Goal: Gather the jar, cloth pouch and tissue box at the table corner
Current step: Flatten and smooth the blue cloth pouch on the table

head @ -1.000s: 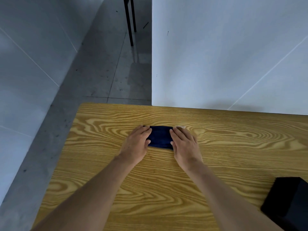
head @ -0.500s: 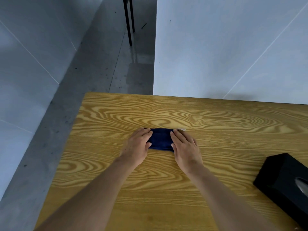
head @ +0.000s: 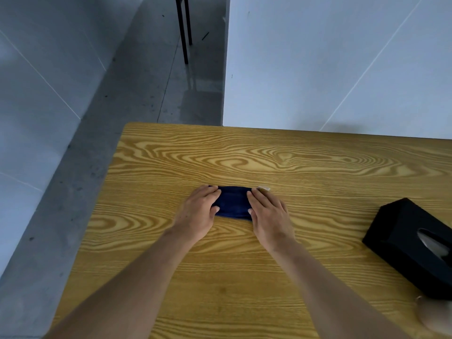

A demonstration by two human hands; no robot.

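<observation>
A dark blue cloth pouch [head: 233,201] lies flat on the wooden table [head: 293,162], left of its middle. My left hand [head: 199,212] covers the pouch's left end and my right hand [head: 267,216] covers its right end, fingers laid over the cloth and thumbs at its near edge. A small pale tab [head: 264,188] sticks out past my right fingertips. The black tissue box [head: 401,238] sits at the right edge of view, a tissue showing in its slot. I see no jar clearly.
The table's far left corner [head: 126,124] borders grey floor [head: 151,94]. A white partition [head: 318,69] stands along the far edge. Black chair legs [head: 183,30] stand on the floor beyond. A pale blurred shape [head: 433,314] sits at the lower right.
Both hands have slid the pouch a little toward me across the wood grain. The view has shifted, so more of the tissue box shows at the right.
</observation>
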